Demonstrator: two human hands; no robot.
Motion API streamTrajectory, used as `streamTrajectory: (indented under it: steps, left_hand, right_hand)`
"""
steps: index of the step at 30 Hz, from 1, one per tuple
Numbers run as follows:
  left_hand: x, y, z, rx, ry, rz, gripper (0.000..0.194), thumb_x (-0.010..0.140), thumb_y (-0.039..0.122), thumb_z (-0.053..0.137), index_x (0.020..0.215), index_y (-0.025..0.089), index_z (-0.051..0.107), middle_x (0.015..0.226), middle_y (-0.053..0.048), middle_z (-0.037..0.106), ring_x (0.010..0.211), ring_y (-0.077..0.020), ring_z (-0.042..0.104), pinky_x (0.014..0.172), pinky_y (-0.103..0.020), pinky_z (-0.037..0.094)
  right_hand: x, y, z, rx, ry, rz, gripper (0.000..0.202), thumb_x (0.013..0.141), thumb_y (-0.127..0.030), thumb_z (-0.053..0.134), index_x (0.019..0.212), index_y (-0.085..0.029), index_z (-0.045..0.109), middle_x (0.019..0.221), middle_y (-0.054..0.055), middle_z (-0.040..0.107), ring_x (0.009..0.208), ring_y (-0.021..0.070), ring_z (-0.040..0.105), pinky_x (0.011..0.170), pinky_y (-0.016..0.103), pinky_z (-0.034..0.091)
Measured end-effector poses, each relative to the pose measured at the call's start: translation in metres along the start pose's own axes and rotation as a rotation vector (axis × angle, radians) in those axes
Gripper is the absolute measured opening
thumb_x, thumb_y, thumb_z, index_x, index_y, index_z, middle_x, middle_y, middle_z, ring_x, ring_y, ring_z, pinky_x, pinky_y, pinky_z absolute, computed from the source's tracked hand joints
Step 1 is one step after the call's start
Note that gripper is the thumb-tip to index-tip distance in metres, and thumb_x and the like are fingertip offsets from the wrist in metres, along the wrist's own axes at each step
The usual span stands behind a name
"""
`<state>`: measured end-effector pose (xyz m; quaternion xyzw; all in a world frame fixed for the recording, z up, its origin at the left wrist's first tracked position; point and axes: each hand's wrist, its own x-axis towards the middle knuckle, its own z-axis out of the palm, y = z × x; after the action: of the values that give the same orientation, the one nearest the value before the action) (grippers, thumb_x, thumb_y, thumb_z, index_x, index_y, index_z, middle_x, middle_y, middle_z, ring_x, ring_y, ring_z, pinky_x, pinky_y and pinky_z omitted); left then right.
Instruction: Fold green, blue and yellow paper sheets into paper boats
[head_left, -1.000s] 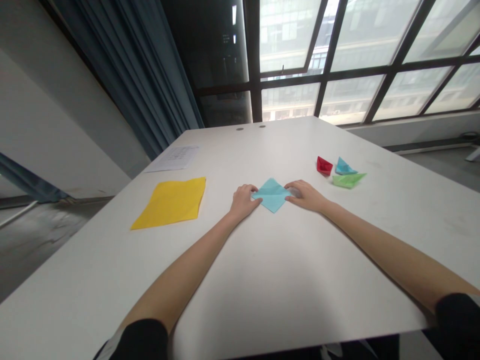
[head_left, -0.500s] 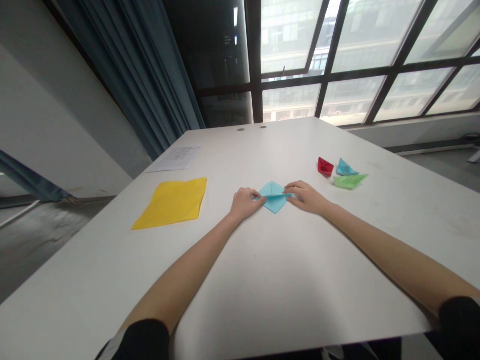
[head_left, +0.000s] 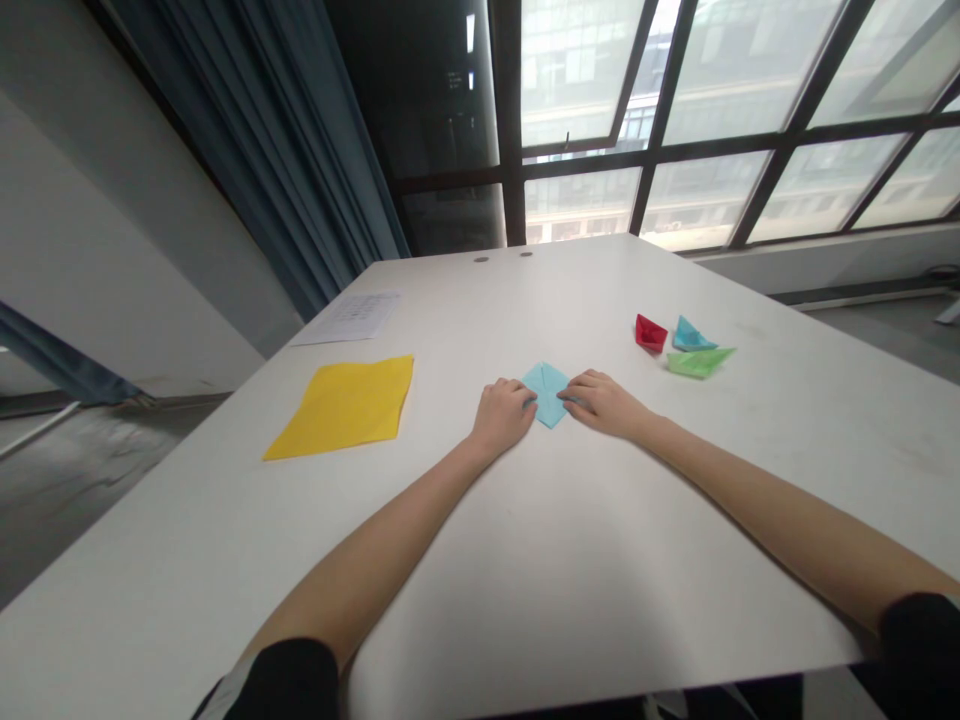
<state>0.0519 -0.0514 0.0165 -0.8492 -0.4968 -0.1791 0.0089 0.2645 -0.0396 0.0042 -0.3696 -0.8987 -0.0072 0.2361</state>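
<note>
A light-blue folded sheet of origami paper [head_left: 548,393] lies on the table between my hands, diamond-shaped with a crease in its upper half. My left hand [head_left: 505,414] has its fingers bent over the paper's left corner, pressing it to the tabletop. From the other side, my right hand [head_left: 600,402] has its fingers closed together on the right corner. Both corners are hidden under the fingertips.
To the right stand a red paper boat [head_left: 650,334], a blue paper boat [head_left: 693,335] and a green paper boat [head_left: 700,362]. Yellow sheets [head_left: 345,405] lie left, with a printed page [head_left: 349,318] behind them on the white table [head_left: 510,560].
The raised fold across the paper's middle now lies flat. My left hand has moved slightly right and the right hand slightly left, both closer over the corners.
</note>
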Motion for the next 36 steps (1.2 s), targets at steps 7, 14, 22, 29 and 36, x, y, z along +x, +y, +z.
streamTrajectory:
  steps: [7, 14, 22, 29, 36]
  left_hand:
    - [-0.003, 0.010, 0.002, 0.080, -0.004, 0.037, 0.039, 0.079, 0.050, 0.045, 0.102, 0.021, 0.059, 0.098, -0.008, 0.058, 0.094, -0.0237, 0.049, 0.080, -0.037, 0.036]
    - [-0.006, 0.013, -0.004, 0.145, -0.021, 0.027, 0.047, 0.078, 0.058, 0.040, 0.103, 0.023, 0.059, 0.096, -0.009, 0.055, 0.093, -0.0252, 0.049, 0.079, -0.039, 0.033]
    - [-0.008, 0.016, -0.007, 0.186, -0.025, -0.028, 0.054, 0.077, 0.062, 0.036, 0.091, 0.016, 0.061, 0.092, -0.012, 0.056, 0.091, -0.0261, 0.049, 0.080, -0.039, 0.033]
    - [0.002, -0.005, 0.004, 0.091, 0.020, -0.219, 0.038, 0.082, 0.045, 0.042, 0.107, 0.019, 0.055, 0.103, -0.010, 0.055, 0.098, -0.0241, 0.047, 0.080, -0.036, 0.036]
    - [0.005, -0.015, 0.010, -0.071, 0.065, -0.282, 0.032, 0.075, 0.041, 0.053, 0.099, 0.022, 0.060, 0.102, -0.006, 0.057, 0.101, -0.0242, 0.046, 0.083, -0.037, 0.036]
  right_hand:
    - [0.001, 0.000, 0.003, -0.003, -0.057, 0.041, 0.033, 0.084, -0.037, 0.043, 0.106, -0.020, 0.061, 0.096, 0.009, 0.061, 0.089, 0.0206, 0.053, 0.081, 0.036, 0.039]
    - [0.000, -0.004, 0.000, -0.036, -0.052, 0.091, 0.032, 0.084, -0.037, 0.044, 0.103, -0.021, 0.063, 0.095, 0.007, 0.062, 0.088, 0.0192, 0.054, 0.080, 0.034, 0.036]
    - [0.001, -0.010, -0.001, -0.041, -0.035, 0.157, 0.036, 0.081, -0.046, 0.048, 0.096, -0.019, 0.065, 0.092, 0.008, 0.063, 0.085, 0.0197, 0.054, 0.079, 0.033, 0.036]
    - [-0.001, -0.008, 0.000, -0.039, -0.052, 0.179, 0.037, 0.080, -0.047, 0.048, 0.099, -0.019, 0.063, 0.096, 0.008, 0.062, 0.085, 0.0200, 0.054, 0.079, 0.033, 0.036]
    - [-0.003, -0.007, 0.001, -0.035, -0.049, 0.177, 0.035, 0.081, -0.046, 0.048, 0.099, -0.019, 0.062, 0.096, 0.008, 0.061, 0.086, 0.0199, 0.053, 0.079, 0.033, 0.035]
